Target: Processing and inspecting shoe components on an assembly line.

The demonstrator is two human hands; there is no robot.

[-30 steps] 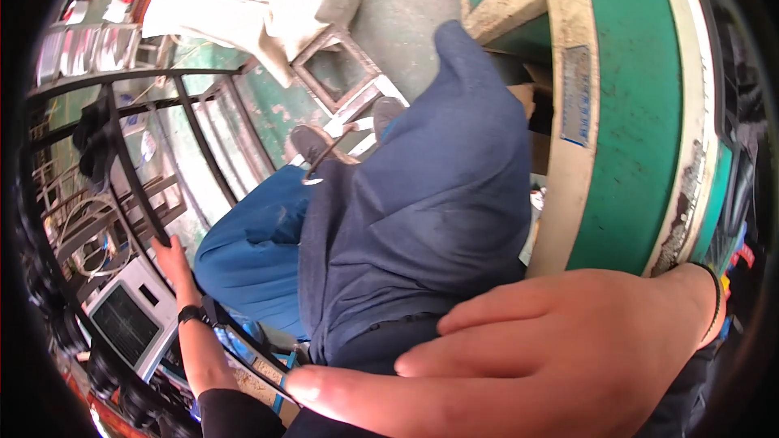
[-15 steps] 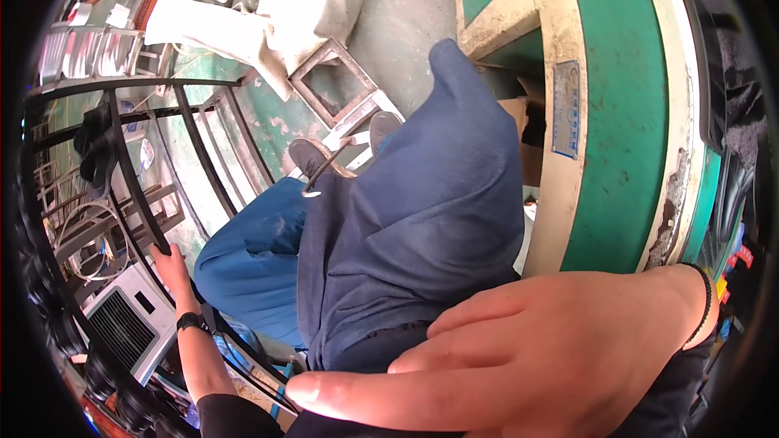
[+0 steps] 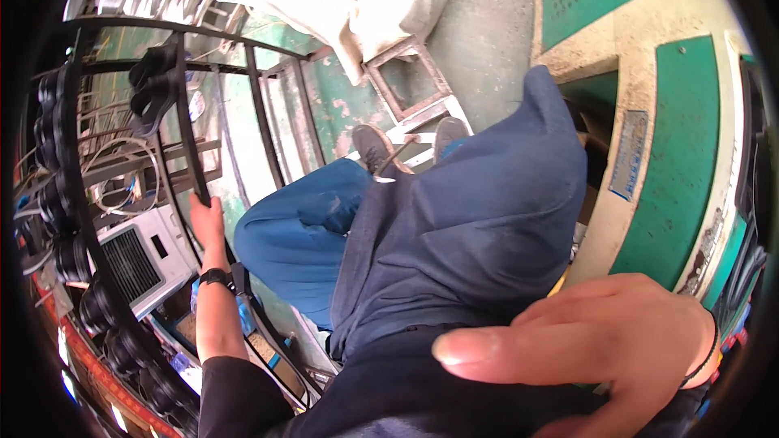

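My left hand (image 3: 208,221) is closed around a dark bar of the black metal rack (image 3: 188,134) on my left. Black shoe-like pieces (image 3: 154,97) hang on that rack, and more run in a row down its outer side. Close to the camera, in front of my lap, my right hand (image 3: 600,341) holds nothing that I can see. Its thumb is stretched out to the left, and the other fingers show only in part. A dark blue apron (image 3: 487,203) covers my lap and right leg; blue trousers (image 3: 300,211) show on the left.
A green and cream machine (image 3: 669,162) stands close on my right. Ahead are a worn square metal frame (image 3: 408,81) and a white cloth-covered pile (image 3: 406,0). A white box with a black grille (image 3: 134,259) lies beyond the rack. My shoes (image 3: 373,146) rest near a thin curved rod (image 3: 398,160).
The view has swung left, so the scene sits further right. My left hand still grips the rack. My right hand has shifted right, its fingers now less spread across the view.
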